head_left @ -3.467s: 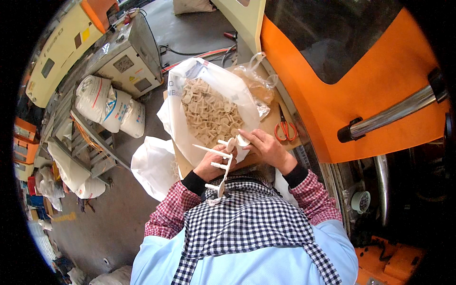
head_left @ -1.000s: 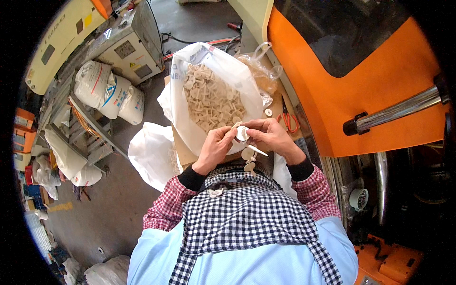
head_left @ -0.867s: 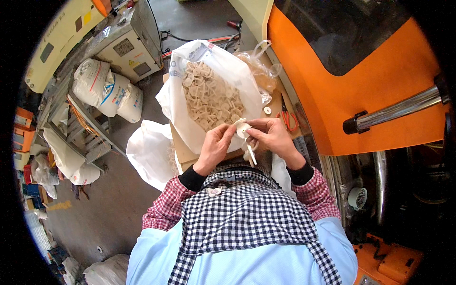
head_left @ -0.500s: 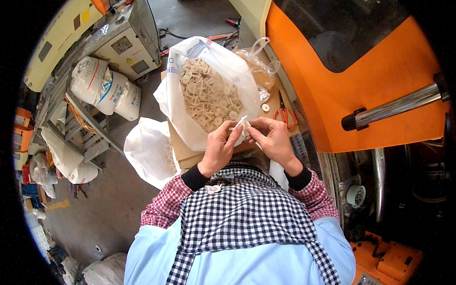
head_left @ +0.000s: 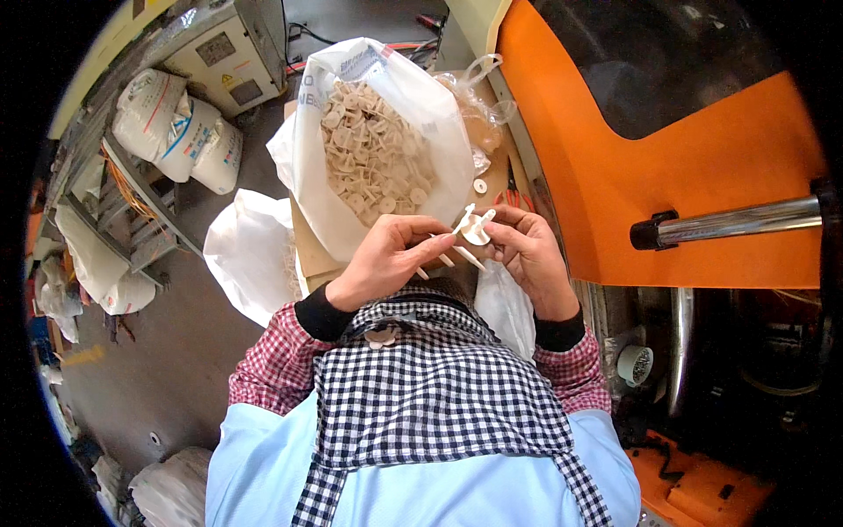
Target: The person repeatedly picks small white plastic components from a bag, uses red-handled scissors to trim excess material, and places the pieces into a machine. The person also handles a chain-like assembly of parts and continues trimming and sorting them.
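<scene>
A small off-white plastic part with a round disc and upright prongs [head_left: 477,230] sits between my hands, close above my lap. My right hand [head_left: 537,263] pinches its right side between thumb and fingers. My left hand [head_left: 386,259] is closed, its thumb and forefinger tips at the part's left edge. Thin white plastic sticks [head_left: 442,256] poke out under the left fingers; how they join the part cannot be made out. Just beyond stands an open white sack [head_left: 303,167] heaped with similar plastic parts [head_left: 373,154].
Red-handled cutters [head_left: 514,198] and a loose white disc [head_left: 480,186] lie on cardboard right of the sack. A second white bag [head_left: 250,263] stands at the left. An orange machine panel [head_left: 597,202] with a metal bar handle [head_left: 746,221] borders the right side.
My hands have moved apart, the right one to the right, and the part's disc now shows between them. The thin sticks now show below the left fingers. The view has shifted slightly.
</scene>
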`<act>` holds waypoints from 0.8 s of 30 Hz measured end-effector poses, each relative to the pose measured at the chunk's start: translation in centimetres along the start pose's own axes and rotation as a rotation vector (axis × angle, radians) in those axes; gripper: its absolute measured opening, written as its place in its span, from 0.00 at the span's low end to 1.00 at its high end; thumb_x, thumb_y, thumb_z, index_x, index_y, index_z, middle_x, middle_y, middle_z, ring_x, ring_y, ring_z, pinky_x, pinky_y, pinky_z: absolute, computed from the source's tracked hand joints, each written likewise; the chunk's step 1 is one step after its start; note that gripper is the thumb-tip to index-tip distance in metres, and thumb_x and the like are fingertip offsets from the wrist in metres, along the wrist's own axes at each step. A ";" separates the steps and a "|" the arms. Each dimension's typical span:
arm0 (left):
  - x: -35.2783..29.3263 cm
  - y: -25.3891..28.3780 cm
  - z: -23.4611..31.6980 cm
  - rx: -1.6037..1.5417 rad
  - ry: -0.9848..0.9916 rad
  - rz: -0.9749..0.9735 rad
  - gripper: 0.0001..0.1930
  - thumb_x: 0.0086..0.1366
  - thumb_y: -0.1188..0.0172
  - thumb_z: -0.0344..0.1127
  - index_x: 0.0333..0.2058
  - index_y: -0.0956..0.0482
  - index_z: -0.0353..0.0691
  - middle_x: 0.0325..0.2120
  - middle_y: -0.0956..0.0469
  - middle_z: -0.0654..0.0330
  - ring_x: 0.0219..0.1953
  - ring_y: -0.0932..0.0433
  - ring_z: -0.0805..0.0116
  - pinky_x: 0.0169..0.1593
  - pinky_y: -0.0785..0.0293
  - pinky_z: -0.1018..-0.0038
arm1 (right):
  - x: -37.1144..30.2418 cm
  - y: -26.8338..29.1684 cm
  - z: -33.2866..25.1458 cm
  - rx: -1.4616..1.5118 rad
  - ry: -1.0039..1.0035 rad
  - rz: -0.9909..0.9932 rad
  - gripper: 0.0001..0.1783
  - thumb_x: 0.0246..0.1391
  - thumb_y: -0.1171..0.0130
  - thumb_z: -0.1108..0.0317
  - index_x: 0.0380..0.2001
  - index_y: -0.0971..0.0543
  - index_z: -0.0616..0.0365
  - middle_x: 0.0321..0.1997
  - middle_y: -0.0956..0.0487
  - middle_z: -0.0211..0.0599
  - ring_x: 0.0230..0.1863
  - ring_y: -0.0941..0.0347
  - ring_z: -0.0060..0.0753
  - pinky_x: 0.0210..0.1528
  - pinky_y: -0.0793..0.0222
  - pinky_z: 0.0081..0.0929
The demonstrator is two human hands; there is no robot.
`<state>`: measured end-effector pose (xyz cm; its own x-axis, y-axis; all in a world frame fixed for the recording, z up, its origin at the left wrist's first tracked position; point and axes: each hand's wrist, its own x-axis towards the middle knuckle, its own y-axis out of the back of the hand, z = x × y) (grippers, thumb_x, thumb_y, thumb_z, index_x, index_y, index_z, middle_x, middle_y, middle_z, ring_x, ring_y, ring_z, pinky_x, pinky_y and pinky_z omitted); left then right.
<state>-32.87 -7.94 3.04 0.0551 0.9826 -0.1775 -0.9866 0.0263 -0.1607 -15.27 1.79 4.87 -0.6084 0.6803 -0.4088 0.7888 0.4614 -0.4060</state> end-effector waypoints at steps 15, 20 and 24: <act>2.1 -2.0 -3.6 -0.756 0.254 -0.084 0.15 0.70 0.58 0.39 0.31 0.27 0.36 0.10 0.48 0.74 0.11 0.51 0.82 0.17 0.55 0.83 | -0.7 3.7 1.8 -0.049 -0.021 0.021 0.08 0.55 0.49 0.72 0.38 0.28 0.61 0.34 0.25 0.33 0.31 0.29 0.20 0.34 0.34 0.15; 2.5 -2.0 -4.2 -0.940 0.315 -0.082 0.13 0.70 0.61 0.38 0.32 0.31 0.36 0.10 0.50 0.73 0.11 0.52 0.81 0.17 0.55 0.82 | -0.1 3.3 2.5 -0.010 -0.017 0.060 0.09 0.56 0.49 0.71 0.40 0.29 0.62 0.34 0.24 0.31 0.31 0.29 0.19 0.33 0.35 0.15; 2.8 -1.4 -4.6 -1.018 0.393 -0.028 0.13 0.71 0.62 0.38 0.32 0.33 0.37 0.10 0.53 0.73 0.11 0.54 0.80 0.16 0.55 0.81 | 0.0 3.5 4.0 -0.393 0.195 0.192 0.12 0.60 0.52 0.64 0.40 0.28 0.62 0.32 0.24 0.31 0.30 0.30 0.17 0.32 0.35 0.14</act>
<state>-30.60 -6.07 -1.66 0.2993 0.8516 -0.4303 -0.4049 -0.2950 -0.8655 -12.84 1.10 0.22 -0.4500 0.8514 -0.2696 0.8817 0.4715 0.0170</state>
